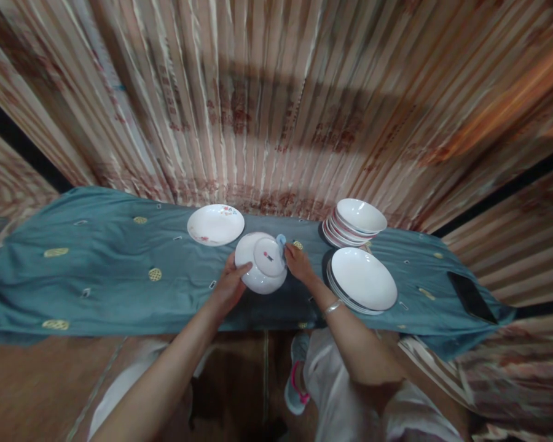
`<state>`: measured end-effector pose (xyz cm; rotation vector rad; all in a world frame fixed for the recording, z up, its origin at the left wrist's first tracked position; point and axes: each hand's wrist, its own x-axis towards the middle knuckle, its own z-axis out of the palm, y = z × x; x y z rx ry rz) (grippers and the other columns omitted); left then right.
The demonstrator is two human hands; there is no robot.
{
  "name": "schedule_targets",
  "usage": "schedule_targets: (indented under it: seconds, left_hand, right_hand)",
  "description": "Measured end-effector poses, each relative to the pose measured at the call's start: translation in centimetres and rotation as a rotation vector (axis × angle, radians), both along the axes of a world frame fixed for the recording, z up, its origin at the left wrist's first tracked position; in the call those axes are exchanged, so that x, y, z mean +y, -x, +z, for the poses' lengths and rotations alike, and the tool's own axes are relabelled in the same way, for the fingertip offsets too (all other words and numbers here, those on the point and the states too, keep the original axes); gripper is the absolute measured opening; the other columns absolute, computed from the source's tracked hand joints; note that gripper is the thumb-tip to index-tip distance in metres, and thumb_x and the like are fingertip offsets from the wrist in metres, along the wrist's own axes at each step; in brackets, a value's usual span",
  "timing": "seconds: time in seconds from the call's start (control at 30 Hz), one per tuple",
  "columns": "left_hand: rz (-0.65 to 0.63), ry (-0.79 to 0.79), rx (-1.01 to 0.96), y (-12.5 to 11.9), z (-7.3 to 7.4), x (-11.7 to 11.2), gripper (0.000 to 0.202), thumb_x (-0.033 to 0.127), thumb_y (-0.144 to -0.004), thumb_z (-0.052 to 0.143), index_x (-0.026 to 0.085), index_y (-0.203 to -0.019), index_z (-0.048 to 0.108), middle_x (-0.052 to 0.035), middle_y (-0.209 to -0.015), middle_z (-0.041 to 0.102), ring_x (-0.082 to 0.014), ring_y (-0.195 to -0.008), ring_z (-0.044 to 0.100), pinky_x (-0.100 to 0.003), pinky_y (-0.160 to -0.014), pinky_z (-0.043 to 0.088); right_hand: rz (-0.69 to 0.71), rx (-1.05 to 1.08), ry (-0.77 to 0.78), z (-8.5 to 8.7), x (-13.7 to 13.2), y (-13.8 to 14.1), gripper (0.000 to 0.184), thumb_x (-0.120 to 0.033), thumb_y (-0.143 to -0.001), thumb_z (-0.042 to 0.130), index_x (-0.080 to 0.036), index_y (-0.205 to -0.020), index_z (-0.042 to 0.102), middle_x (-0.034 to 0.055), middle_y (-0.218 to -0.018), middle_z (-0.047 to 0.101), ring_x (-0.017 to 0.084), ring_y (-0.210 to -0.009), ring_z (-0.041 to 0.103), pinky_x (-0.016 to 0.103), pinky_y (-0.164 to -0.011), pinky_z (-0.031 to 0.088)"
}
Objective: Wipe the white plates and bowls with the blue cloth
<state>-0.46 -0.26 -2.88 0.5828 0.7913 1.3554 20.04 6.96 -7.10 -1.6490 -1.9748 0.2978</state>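
A pleated, patterned curtain hangs behind the worktop, which is draped in a teal cloth with small yellow motifs. In front of me, above the worktop's near middle, I hold a white bowl, its base ring and small printed mark turned up toward me. My left hand grips its left side, thumb lying across the outer wall and the other fingers out of sight beneath, presumably so the round shape can't roll or slip. The fingers of my right hand are drawn narrow at the opposite edge, pinching a small pale-blue thing against the bowl; whether it is cloth or sponge, I can't tell. A flower-edged plate lies alone beyond my left hand. To the right, a stack of bowls stands behind a stack of plates, likely nested by shape for steadiness. A dark, flat phone-like slab lies near the right end, well apart from the crockery.
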Motion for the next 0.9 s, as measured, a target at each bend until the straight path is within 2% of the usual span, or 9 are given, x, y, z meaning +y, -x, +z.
schedule_targets:
  seconds: [0.1,0.23,0.37,0.5,0.67,0.9]
  left_hand:
    - [0.033,0.057,-0.015,0.2,-0.6,0.5,0.051,0.018,-0.062,0.084,0.016,-0.109,0.066,-0.0048,-0.099,0.076,-0.0193,-0.087,0.070,-0.031,-0.082,0.054]
    - [0.081,0.153,-0.053,0.5,-0.9,1.2,0.036,0.010,-0.065,0.078,0.015,-0.099,0.067,-0.0029,-0.089,0.076,-0.0169,-0.078,0.069,-0.028,-0.075,0.056]
    - [0.103,0.205,-0.069,0.6,-0.7,1.6,0.033,0.005,-0.071,0.071,0.015,-0.102,0.067,-0.0036,-0.087,0.075,-0.0168,-0.076,0.069,-0.028,-0.076,0.057]
    - [0.107,0.203,-0.075,0.6,-0.3,1.8,0.036,0.005,-0.073,0.070,0.014,-0.107,0.066,-0.0039,-0.087,0.075,-0.0153,-0.073,0.069,-0.026,-0.073,0.057]
    - [0.128,0.175,-0.080,0.6,-0.1,2.0,0.047,0.007,-0.070,0.073,0.015,-0.116,0.064,-0.0036,-0.088,0.075,-0.0165,-0.077,0.069,-0.027,-0.077,0.057]
    - [0.159,0.106,-0.075,0.2,-0.7,2.4,0.038,0.010,-0.067,0.077,0.016,-0.102,0.065,-0.0019,-0.085,0.074,-0.0160,-0.076,0.067,-0.028,-0.077,0.054]
  right_hand:
    - [-0.005,-0.026,0.036,0.1,-0.8,0.3,0.029,-0.011,-0.095,0.045,-0.016,-0.111,0.068,0.0137,-0.104,0.073,0.023,-0.097,0.069,0.038,-0.090,0.054]
    - [0.045,-0.056,-0.002,0.3,-1.8,0.5,0.031,-0.010,-0.093,0.046,-0.017,-0.114,0.067,0.0123,-0.106,0.074,0.023,-0.102,0.068,0.039,-0.095,0.054]
    - [0.049,-0.106,-0.010,0.5,-3.0,0.3,0.031,-0.012,-0.093,0.047,-0.016,-0.118,0.066,0.0128,-0.110,0.074,0.024,-0.104,0.068,0.039,-0.095,0.054]
    - [0.048,-0.144,-0.010,1.1,-4.6,0.6,0.029,-0.016,-0.095,0.049,-0.014,-0.119,0.064,0.0140,-0.111,0.073,0.023,-0.103,0.069,0.038,-0.095,0.054]
    - [0.056,-0.120,-0.033,2.2,-7.2,1.7,0.026,-0.018,-0.096,0.050,-0.015,-0.118,0.063,0.0129,-0.104,0.072,0.023,-0.096,0.069,0.037,-0.089,0.056]
    - [0.130,-0.010,-0.037,3.8,-9.6,2.9,0.029,-0.020,-0.097,0.049,-0.015,-0.122,0.062,0.0148,-0.117,0.069,0.024,-0.108,0.067,0.035,-0.094,0.053]
